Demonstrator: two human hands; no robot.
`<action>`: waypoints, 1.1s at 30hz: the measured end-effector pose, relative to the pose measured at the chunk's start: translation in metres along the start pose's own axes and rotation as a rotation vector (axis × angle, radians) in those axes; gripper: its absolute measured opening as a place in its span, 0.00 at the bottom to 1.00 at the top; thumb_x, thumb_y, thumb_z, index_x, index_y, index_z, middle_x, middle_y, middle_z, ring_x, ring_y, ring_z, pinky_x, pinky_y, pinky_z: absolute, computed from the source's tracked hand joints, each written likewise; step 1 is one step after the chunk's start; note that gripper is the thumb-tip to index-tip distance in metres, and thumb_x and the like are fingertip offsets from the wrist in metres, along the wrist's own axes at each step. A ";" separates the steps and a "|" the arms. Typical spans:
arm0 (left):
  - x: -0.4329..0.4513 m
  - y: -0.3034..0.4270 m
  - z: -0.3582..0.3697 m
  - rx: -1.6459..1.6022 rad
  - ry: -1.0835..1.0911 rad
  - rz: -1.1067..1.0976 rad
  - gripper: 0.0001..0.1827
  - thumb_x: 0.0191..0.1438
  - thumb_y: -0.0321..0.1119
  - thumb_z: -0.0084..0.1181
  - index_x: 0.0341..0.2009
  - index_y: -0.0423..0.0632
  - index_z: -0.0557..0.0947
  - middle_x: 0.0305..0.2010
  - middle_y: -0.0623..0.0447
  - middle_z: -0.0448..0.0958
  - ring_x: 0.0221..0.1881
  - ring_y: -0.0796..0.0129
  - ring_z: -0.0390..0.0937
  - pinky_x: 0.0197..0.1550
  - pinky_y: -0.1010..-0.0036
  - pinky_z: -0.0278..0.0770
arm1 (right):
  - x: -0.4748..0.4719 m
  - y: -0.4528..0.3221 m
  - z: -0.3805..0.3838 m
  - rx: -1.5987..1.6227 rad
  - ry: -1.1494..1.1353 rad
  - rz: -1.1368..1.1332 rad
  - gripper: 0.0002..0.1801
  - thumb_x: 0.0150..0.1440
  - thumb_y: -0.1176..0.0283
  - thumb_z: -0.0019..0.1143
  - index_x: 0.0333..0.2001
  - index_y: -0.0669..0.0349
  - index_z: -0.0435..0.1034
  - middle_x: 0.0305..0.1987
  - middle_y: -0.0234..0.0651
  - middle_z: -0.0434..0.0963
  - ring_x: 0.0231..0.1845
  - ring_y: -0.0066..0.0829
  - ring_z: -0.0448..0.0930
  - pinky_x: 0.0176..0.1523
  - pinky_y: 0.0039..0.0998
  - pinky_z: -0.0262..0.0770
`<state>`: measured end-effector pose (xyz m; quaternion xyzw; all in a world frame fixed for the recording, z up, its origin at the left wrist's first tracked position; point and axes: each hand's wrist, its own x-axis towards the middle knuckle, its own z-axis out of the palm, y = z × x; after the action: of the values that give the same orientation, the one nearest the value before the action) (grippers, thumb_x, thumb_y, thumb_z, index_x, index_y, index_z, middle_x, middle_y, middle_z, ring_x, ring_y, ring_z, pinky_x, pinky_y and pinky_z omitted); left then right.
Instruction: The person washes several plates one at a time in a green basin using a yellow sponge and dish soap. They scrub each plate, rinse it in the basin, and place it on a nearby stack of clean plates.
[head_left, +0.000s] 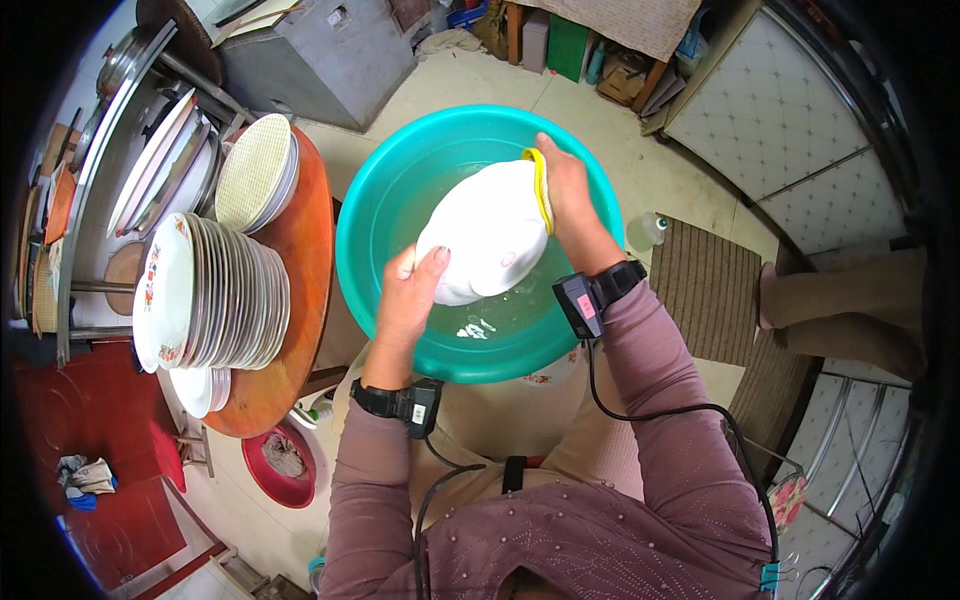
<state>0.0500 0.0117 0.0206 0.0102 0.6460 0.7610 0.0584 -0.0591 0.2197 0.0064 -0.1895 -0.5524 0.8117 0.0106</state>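
Note:
A white plate (480, 225) is tilted over a turquoise plastic basin (480, 367) of cloudy water, its underside with a small reddish mark facing me. My left hand (409, 289) grips the plate's lower left rim, thumb on the near face. At the upper right rim, my right hand (564, 180) presses a yellow-edged cloth or scrub pad (538, 187) against the plate. Most of the pad is hidden by the plate and my fingers. Part of another plate with a floral pattern (551, 371) shows under the basin's near edge.
A round wooden table (311, 247) at the left bears a tall stack of floral plates (232, 300) and more dishes (255, 172). A red basin (292, 491) with a rag stands on the floor. To the right are a bottle (646, 231), a striped mat (701, 289) and another person's legs (847, 307).

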 end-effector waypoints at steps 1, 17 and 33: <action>0.000 -0.002 0.002 0.009 0.051 0.040 0.17 0.58 0.38 0.57 0.44 0.35 0.79 0.40 0.54 0.78 0.40 0.75 0.73 0.43 0.77 0.72 | 0.002 0.004 0.000 -0.050 -0.018 -0.011 0.22 0.62 0.57 0.49 0.31 0.68 0.73 0.24 0.35 0.75 0.22 0.24 0.73 0.28 0.29 0.69; -0.001 -0.006 0.000 0.094 -0.041 -0.143 0.13 0.58 0.33 0.56 0.43 0.36 0.80 0.39 0.53 0.79 0.38 0.75 0.75 0.42 0.76 0.74 | -0.046 0.007 0.028 -1.007 -0.328 -0.658 0.20 0.63 0.55 0.41 0.31 0.56 0.76 0.31 0.47 0.78 0.31 0.49 0.78 0.36 0.45 0.73; 0.004 -0.011 0.009 0.173 -0.013 -0.138 0.12 0.57 0.34 0.57 0.39 0.37 0.81 0.33 0.57 0.79 0.34 0.78 0.73 0.36 0.78 0.72 | -0.051 0.014 0.025 -1.187 -0.458 -0.872 0.21 0.63 0.57 0.38 0.31 0.58 0.75 0.32 0.47 0.79 0.35 0.51 0.78 0.39 0.46 0.74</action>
<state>0.0477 0.0224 0.0106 -0.0242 0.7083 0.6963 0.1137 -0.0173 0.1800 0.0169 0.2439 -0.9084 0.3208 0.1116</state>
